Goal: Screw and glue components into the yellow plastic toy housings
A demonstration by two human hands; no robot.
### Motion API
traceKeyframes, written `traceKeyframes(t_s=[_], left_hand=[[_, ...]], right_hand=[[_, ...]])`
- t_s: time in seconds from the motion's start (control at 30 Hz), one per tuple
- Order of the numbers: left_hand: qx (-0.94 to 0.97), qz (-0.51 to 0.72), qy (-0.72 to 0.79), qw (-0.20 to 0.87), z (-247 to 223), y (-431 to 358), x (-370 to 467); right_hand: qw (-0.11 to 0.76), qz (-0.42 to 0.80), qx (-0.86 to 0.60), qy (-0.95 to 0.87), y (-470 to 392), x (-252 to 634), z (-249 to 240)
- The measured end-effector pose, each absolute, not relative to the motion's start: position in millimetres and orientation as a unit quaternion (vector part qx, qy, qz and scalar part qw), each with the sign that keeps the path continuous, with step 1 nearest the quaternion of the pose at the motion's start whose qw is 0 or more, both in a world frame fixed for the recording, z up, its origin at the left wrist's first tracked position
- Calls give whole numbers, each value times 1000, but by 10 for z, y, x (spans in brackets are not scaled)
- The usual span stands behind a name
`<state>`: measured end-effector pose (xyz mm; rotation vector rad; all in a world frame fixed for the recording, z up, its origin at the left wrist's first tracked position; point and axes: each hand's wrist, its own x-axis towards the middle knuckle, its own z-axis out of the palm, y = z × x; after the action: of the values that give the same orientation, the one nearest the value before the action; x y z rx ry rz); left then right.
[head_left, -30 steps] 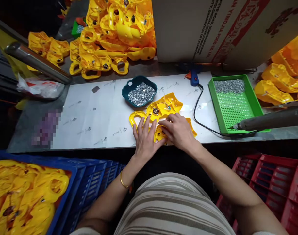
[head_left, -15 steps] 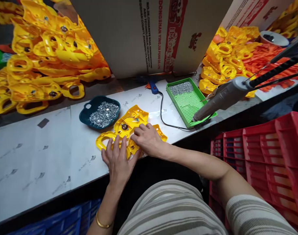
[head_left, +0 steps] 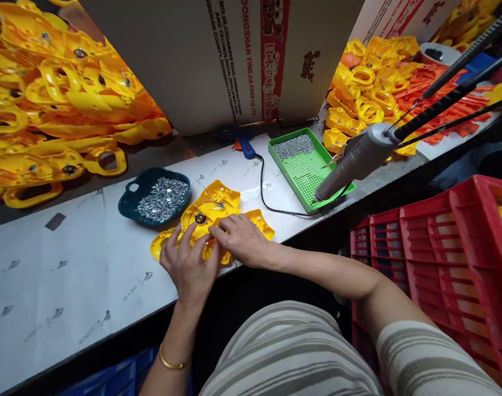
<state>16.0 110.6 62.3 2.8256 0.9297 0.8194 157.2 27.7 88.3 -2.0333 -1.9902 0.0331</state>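
Along the near edge of the workbench (head_left: pixel 81 275), two yellow shell halves are laid side by side, the upper half (head_left: pixel 222 195) fitted with wires and a round metal-centred part, the lower half (head_left: pixel 262 223) partly hidden beneath both hands. By the left hand (head_left: pixel 190 267), with fingers bent and moderately parted, the left end is covered; the handle opening, exposed half a second earlier, is now largely hidden, and the fingers are brought nearer the right hand (head_left: pixel 243 239). On the right hand the fingers are curled narrowly over the lower half; whether anything is pinched cannot be told. The dark bowl (head_left: pixel 126 206) of metal pieces is left unmoved beside the upper half.
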Motion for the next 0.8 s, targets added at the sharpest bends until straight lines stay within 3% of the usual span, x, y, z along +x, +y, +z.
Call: traceKeyframes(t_s=[0.33, 0.53, 0.8], left_hand=[[920, 229, 309, 74, 673, 1116, 290], [906, 279, 310, 76, 715, 1041, 261], [896, 278, 332, 93, 679, 951, 142]], right_hand=[[186, 68, -688, -698, 197, 1645, 946], [276, 27, -730, -624, 74, 1897, 1034], [183, 19, -717, -673, 188, 1847, 1067]])
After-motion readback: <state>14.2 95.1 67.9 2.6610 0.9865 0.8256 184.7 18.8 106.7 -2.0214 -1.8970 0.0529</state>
